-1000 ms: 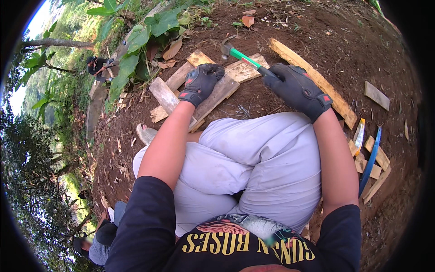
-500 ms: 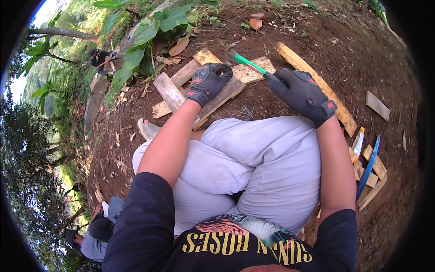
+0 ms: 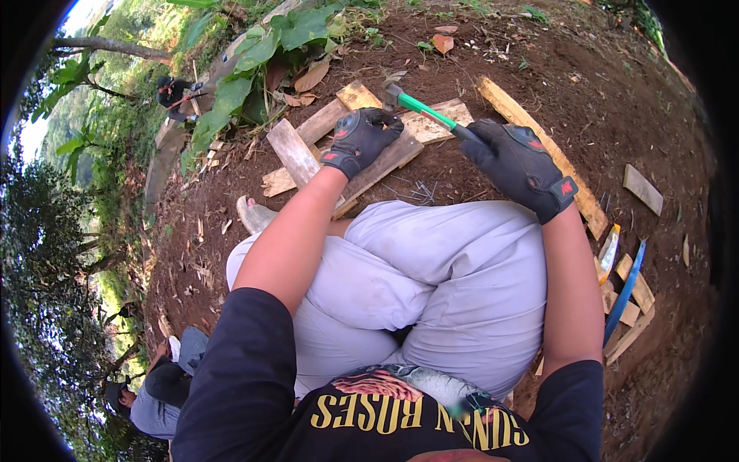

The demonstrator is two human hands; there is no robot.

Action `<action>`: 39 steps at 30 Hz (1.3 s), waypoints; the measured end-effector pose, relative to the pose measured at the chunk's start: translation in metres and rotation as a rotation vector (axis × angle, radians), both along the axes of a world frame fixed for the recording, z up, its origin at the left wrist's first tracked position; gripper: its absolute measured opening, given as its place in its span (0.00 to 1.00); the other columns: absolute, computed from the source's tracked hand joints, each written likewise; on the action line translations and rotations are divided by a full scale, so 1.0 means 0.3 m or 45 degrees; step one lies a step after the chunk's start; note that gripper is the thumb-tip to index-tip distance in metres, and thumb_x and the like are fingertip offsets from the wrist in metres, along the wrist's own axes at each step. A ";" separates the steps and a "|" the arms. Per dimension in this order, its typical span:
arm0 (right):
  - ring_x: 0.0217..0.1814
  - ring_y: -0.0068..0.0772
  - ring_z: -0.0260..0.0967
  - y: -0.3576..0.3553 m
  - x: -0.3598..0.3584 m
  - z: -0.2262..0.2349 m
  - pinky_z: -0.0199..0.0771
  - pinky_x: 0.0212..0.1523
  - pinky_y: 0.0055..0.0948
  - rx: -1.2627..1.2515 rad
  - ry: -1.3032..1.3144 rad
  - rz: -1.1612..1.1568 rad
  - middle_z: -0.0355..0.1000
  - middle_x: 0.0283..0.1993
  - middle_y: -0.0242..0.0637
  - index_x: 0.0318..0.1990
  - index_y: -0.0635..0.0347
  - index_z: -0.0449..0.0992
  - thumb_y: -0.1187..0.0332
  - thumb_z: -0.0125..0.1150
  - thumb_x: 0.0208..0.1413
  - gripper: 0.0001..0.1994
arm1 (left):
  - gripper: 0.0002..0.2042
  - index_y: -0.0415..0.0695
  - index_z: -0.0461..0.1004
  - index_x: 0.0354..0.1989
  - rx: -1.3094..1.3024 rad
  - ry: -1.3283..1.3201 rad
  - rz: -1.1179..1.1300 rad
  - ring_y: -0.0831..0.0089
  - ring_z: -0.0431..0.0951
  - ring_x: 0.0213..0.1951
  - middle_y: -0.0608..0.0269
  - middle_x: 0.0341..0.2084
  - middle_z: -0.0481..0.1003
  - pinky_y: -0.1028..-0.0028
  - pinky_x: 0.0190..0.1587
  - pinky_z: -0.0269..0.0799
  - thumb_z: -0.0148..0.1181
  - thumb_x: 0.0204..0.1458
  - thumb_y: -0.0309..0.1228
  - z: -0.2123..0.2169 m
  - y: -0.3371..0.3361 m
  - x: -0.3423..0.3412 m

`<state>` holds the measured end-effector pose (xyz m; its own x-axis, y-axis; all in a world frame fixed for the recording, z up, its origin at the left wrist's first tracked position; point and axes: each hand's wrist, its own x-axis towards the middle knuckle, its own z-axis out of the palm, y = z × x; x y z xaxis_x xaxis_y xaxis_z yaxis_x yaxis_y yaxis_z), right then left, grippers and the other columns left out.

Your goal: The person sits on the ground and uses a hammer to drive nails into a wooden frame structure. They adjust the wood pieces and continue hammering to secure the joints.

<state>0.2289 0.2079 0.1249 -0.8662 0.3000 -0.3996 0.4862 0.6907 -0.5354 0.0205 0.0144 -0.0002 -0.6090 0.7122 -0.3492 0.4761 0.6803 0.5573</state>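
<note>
My right hand [image 3: 517, 163], in a black glove, is closed around the dark grip of a hammer [image 3: 425, 109] with a green shaft. The hammer's head is up and to the left, close to the fingertips of my left hand [image 3: 360, 140]. That hand, gloved too, rests over crossed wooden boards [image 3: 391, 160] with thumb and fingers pinched together. Whatever the pinch holds is too small or hidden to make out. Several loose nails [image 3: 419, 192] lie on the soil between the boards and my knee.
A long plank [image 3: 539, 142] lies beyond my right hand, and a short board [image 3: 643, 189] farther right. By my right forearm are a blue curved saw-like tool [image 3: 625, 292], a yellow-handled tool [image 3: 608, 250] and wood offcuts [image 3: 637, 337]. Other people [image 3: 158, 400] are at the left.
The view has shifted slightly. Both hands and the hammer keep nearly the same place over the boards; the hammer stays in my right hand.
</note>
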 end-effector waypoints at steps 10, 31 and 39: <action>0.44 0.52 0.80 0.015 0.022 -0.033 0.77 0.47 0.48 -0.025 0.162 -0.030 0.81 0.41 0.48 0.53 0.59 0.82 0.53 0.55 0.74 0.19 | 0.17 0.50 0.89 0.46 0.048 -0.021 0.023 0.61 0.87 0.46 0.55 0.43 0.87 0.63 0.52 0.79 0.68 0.58 0.48 -0.016 -0.002 0.009; 0.42 0.51 0.79 0.028 0.017 -0.061 0.76 0.45 0.47 0.101 0.103 0.088 0.80 0.41 0.49 0.57 0.58 0.82 0.59 0.59 0.72 0.16 | 0.20 0.47 0.88 0.47 0.098 -0.049 0.042 0.59 0.87 0.43 0.54 0.41 0.88 0.62 0.50 0.80 0.69 0.57 0.49 -0.042 -0.007 0.000; 0.44 0.52 0.80 0.012 0.024 -0.041 0.77 0.46 0.48 0.022 0.225 0.022 0.81 0.43 0.48 0.57 0.57 0.80 0.55 0.57 0.74 0.17 | 0.18 0.49 0.90 0.45 0.060 -0.033 0.030 0.59 0.87 0.43 0.57 0.40 0.88 0.62 0.50 0.80 0.67 0.58 0.48 -0.031 0.001 0.012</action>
